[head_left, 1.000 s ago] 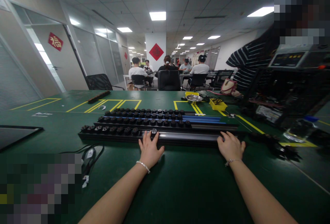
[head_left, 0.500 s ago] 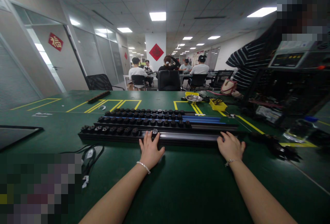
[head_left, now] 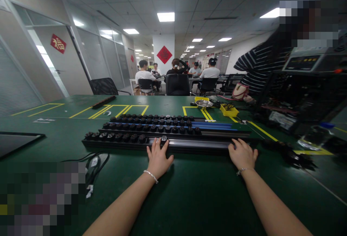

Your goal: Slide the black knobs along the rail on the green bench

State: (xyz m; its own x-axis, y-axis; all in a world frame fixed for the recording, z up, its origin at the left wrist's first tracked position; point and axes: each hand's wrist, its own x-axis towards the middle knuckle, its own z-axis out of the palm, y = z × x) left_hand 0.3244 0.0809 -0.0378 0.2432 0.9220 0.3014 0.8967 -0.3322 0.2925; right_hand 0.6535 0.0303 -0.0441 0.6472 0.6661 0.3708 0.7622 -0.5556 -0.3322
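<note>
A long black rail [head_left: 200,143] lies across the green table in front of me. Several round black socket modules [head_left: 119,138] sit along its left part, and its right part is bare and shiny. My left hand [head_left: 158,159], fingers spread, reaches over the front edge, its fingertips against a single socket module [head_left: 164,139] that stands apart from the others. Near the rail's right end, my right hand [head_left: 242,156] rests with fingers apart on the top and front edge. What lies beneath both palms is hidden.
Behind are more rails with modules, one of them blue [head_left: 214,125]. Farther back stand a metal bowl [head_left: 204,104] and a yellow bin [head_left: 229,110]. A cable [head_left: 97,167] lies front left, a dark tray [head_left: 18,143] far left. At right, a person in a striped top [head_left: 255,64] stands behind equipment.
The lone socket module and my left fingertips have shifted very slightly right. My right hand has stayed in place. The person in the striped top has moved a little left.
</note>
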